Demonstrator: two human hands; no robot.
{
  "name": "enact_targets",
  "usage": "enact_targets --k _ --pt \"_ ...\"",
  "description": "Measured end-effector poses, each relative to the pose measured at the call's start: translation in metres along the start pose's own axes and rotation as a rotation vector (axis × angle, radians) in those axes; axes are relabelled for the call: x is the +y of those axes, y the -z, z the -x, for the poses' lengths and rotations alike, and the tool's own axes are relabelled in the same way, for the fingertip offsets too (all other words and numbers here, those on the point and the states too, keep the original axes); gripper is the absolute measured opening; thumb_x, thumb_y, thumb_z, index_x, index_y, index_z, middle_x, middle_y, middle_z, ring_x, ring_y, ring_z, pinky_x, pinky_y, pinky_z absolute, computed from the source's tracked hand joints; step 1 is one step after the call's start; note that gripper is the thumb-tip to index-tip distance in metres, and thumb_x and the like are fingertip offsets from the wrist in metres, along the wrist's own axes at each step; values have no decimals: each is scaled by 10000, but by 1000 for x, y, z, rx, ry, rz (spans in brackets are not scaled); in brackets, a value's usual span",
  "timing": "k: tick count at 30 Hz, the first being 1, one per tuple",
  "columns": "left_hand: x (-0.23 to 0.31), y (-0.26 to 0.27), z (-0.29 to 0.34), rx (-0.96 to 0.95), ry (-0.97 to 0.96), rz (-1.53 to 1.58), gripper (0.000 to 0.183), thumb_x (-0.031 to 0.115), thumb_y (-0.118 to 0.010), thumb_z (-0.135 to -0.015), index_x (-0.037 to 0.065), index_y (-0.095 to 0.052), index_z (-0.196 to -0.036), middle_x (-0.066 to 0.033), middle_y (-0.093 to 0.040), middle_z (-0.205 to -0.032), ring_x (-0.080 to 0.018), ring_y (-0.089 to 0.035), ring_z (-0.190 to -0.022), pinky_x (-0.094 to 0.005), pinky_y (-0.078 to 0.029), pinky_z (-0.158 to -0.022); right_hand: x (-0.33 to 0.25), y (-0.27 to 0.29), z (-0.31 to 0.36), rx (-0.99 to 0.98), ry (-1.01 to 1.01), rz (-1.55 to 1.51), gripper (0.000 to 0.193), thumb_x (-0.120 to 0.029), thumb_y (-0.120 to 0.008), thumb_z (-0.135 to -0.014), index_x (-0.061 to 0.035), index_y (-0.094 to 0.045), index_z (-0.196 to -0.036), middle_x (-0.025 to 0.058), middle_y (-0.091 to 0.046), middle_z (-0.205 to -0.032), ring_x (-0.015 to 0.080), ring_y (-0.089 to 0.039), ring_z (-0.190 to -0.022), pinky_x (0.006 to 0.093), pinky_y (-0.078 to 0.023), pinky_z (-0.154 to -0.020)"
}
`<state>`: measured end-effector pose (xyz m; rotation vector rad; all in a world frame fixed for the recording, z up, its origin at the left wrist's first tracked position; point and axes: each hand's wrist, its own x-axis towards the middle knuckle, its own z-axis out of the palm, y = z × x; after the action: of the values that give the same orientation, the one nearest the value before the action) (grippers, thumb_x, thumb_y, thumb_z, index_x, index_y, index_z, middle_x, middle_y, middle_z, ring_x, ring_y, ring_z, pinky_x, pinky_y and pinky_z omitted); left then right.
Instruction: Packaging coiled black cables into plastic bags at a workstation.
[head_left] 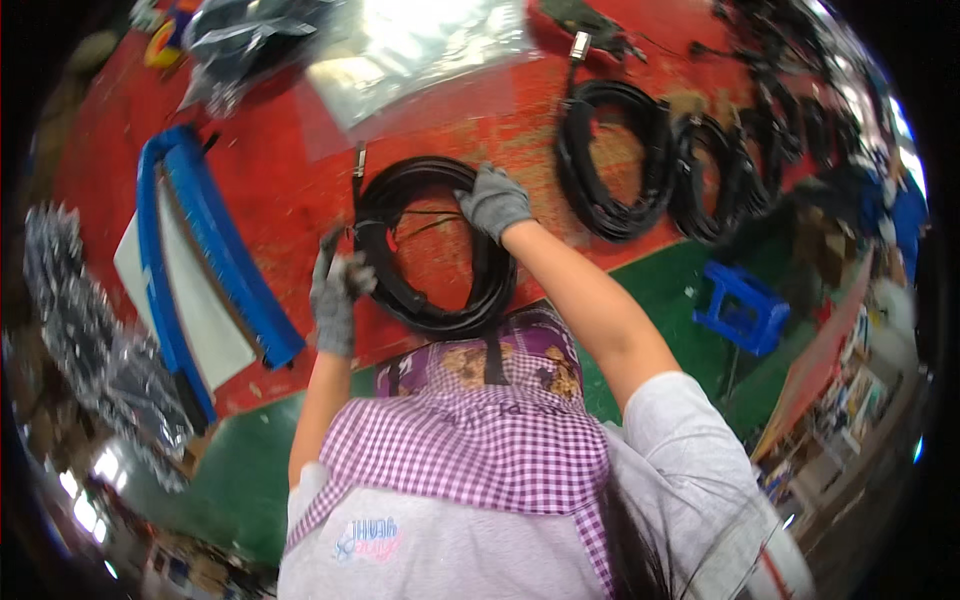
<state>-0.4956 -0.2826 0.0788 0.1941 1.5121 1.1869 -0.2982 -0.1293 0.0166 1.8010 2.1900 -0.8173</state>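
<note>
Head view, looking down over a worker's purple checked apron (470, 440) and grey shirt at a red-topped desk (270, 200). Both forearms reach up from the near edge, each hand in a grey knit glove. The left hand (335, 295) is closed around the left side of a black cable coil (435, 245), fingers wrapped over the strands where a thin tie or loose end crosses them. The right hand (493, 200) lies on the coil's upper right arc, fingers curled down over the bundle and gripping it. The coil lies flat on the desk close to its near edge, directly in front of the worker, with a metal-tipped plug end (358, 160) sticking up at its upper left.

To the left, a blue curved strip (215, 250) sits on a sheet of white card (195, 300) that overhangs the near-left edge. Beyond the near-left corner, crinkled silver bags (90, 340) are heaped. Farther back, clear plastic bags (420, 60) cover the middle of the desk toward the far edge. Along the right side, more finished black cable coils (615, 160) lie in a row, running to the far-right corner. Off the desk's right edge, a blue plastic stool (742, 305) stands on the green floor (670, 290).
</note>
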Motion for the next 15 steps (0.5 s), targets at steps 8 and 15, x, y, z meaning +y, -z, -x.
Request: enact_targets --k 8,15 --pt "-34 -47 -48 184 -270 -1338 596 303 -541 -753 114 -307 -1268 -149 -559 -961 -306 -551 -832 -379 -442 -734 -22 -27 48 -202 120 80 624 -523 -439 -757 1 -437 -1096 230 -545 -959 315 -570 -847 424 -456 -711" --pt "-19 -24 -36 21 -757 -1283 545 278 -542 -763 28 -378 -1218 -155 -538 -1027 -252 -534 -924 -343 -435 -762 -26 7 -79 181 469 -102 315 -360 -590 -734 -73 -591 -864 174 -569 -828 324 -541 -789 391 -428 -719"
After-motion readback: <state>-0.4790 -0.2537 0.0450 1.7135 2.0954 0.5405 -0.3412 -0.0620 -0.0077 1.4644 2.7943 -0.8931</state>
